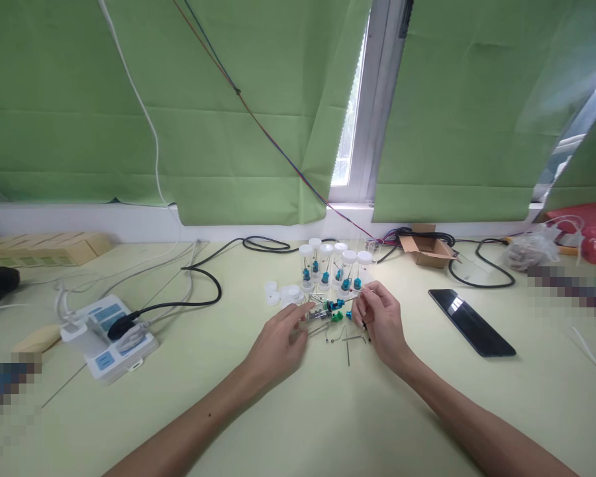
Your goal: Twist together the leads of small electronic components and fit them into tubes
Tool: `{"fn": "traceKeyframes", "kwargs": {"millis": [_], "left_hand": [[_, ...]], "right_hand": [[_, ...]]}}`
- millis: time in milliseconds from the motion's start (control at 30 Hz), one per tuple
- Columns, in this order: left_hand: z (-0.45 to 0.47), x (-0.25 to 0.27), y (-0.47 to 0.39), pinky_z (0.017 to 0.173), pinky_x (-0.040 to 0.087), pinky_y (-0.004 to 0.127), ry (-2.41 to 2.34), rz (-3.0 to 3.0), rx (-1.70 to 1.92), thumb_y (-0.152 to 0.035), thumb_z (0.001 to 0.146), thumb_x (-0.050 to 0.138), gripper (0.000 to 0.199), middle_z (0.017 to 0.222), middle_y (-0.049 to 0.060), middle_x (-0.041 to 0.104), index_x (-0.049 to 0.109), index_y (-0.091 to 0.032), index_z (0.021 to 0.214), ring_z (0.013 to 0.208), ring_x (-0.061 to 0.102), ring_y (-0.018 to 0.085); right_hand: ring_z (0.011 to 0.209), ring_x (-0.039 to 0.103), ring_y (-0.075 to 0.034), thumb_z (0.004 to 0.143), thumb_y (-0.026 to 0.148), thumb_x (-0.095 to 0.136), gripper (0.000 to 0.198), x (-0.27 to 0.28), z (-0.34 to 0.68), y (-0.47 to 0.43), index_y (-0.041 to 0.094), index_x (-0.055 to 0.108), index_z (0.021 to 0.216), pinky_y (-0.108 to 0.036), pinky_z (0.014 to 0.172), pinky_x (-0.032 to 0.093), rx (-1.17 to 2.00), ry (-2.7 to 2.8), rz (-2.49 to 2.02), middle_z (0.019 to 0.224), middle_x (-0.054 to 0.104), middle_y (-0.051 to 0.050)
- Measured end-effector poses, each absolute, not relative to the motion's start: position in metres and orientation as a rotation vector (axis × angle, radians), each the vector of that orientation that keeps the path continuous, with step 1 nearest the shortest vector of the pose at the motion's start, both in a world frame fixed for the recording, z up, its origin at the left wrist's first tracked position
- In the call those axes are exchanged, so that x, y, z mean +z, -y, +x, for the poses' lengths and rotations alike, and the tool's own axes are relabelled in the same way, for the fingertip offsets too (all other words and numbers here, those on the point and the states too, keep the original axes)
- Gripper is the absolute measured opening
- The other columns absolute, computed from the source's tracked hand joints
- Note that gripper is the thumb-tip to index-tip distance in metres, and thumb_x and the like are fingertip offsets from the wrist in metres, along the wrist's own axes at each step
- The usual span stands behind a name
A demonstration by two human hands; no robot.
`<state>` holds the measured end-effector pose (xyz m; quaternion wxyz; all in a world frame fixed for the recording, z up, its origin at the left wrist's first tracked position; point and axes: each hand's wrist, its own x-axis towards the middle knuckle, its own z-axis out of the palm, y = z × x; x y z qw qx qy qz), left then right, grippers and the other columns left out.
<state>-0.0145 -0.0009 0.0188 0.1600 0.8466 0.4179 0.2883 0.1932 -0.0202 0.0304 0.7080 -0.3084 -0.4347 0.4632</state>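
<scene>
My left hand [281,336] rests on the table with its fingers stretched toward a small heap of green and blue fittings [336,317] with thin metal rods; whether it touches them I cannot tell. My right hand [381,319] is closed in a pinch at the heap's right side, on what looks like a thin metal rod [350,299], its end hidden by the fingers. In front of the hands lie a small hex key [347,351] and bent wire pieces [334,339]. Behind them stand several clear tubes [346,270] with white caps and blue fittings inside.
Loose white caps [291,293] lie left of the tubes. A power strip [106,334] with plugs and cables is at the left, a black phone [471,322] at the right. At the back are an open cardboard box [428,252], a black cable [265,245] and a plastic bag [531,248].
</scene>
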Motion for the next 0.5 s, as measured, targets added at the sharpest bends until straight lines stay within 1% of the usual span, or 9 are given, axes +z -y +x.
{"fn": "traceKeyframes", "kwargs": {"millis": [300,500], "left_hand": [[-0.0157,0.0157,-0.0014,0.078,0.049,0.030,-1.177,2.440,0.831,-0.014,0.089,0.046,0.047,0.101,0.004,0.062,0.049,-0.023,0.135,0.082,0.060,0.016],[-0.0151,0.0153,0.0004,0.075,0.049,0.030,-1.160,2.453,0.846,-0.014,0.088,0.046,0.048,0.098,0.004,0.062,0.050,-0.025,0.135,0.080,0.059,0.016]], "right_hand": [[0.045,0.047,-0.009,0.091,0.033,0.059,0.029,0.0297,0.1928,0.0211,0.021,0.044,0.069,-0.023,0.045,0.035,1.034,0.972,-0.674,0.056,0.040,0.008],[0.046,0.046,-0.008,0.091,0.033,0.058,0.028,0.0257,0.1926,0.0206,0.020,0.045,0.071,-0.022,0.045,0.035,1.052,1.007,-0.670,0.056,0.040,0.008]]}}
